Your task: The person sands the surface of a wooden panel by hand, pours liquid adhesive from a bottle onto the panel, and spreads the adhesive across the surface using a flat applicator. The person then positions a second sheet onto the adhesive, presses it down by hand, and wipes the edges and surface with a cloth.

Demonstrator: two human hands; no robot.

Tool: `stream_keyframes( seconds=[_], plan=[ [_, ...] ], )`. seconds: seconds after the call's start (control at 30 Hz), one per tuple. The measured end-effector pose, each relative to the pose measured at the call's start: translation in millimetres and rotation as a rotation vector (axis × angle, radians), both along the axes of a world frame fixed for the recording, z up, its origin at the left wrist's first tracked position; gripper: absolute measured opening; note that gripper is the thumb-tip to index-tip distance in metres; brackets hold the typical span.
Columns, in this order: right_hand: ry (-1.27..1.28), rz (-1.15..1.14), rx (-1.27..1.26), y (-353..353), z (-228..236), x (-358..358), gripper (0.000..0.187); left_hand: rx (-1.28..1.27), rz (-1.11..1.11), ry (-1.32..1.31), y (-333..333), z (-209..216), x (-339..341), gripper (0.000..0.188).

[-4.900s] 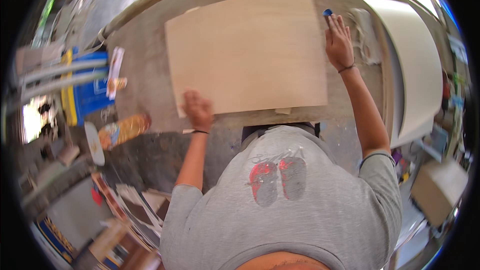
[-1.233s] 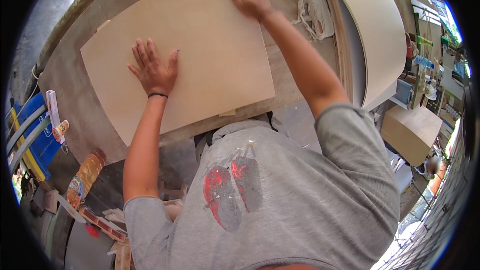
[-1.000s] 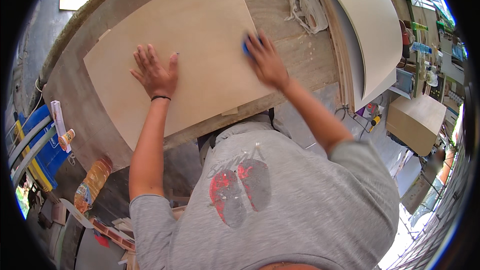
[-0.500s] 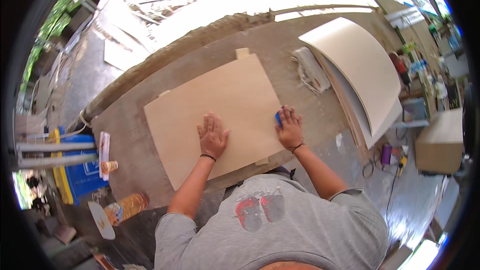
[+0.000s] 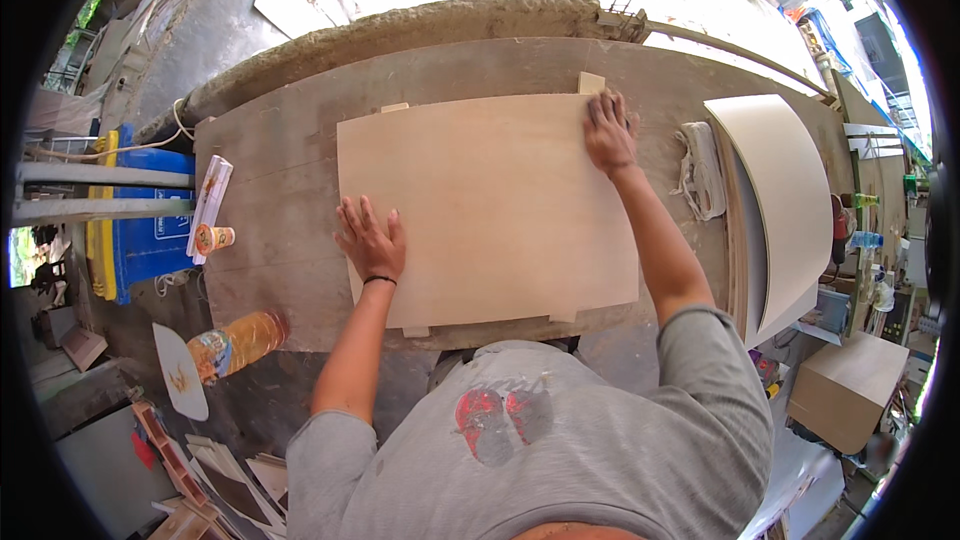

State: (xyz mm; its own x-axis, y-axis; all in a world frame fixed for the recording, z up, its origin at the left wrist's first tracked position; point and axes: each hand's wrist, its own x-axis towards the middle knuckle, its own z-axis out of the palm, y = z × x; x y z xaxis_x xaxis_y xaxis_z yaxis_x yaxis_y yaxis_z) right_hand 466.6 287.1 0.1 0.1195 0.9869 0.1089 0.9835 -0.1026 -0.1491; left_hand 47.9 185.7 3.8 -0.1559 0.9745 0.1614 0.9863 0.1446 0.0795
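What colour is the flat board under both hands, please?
Pale tan, plain and unpatterned board; the head view shows it best.

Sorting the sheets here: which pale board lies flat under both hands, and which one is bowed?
The flat plywood sheet mid-bench lies under the left hand and right hand. The bowed white sheet arches at the right.

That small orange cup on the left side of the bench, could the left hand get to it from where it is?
Probably yes: the left hand lies flat on the board's edge, and only bare bench separates it from the cup.
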Motion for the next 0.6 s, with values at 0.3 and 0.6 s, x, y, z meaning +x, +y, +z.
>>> stream_keyframes(
  seconds=[0.3,0.6],
  plan=[
    [0.080,0.434,-0.175,55,35,-100,0.043,0.057,-0.005,-0.072,-10,0,1,0.064],
    [0.050,0.548,-0.011,55,12,-134,0.042,0.099,-0.062,-0.104,-3,1,2,0.065]
  ],
)
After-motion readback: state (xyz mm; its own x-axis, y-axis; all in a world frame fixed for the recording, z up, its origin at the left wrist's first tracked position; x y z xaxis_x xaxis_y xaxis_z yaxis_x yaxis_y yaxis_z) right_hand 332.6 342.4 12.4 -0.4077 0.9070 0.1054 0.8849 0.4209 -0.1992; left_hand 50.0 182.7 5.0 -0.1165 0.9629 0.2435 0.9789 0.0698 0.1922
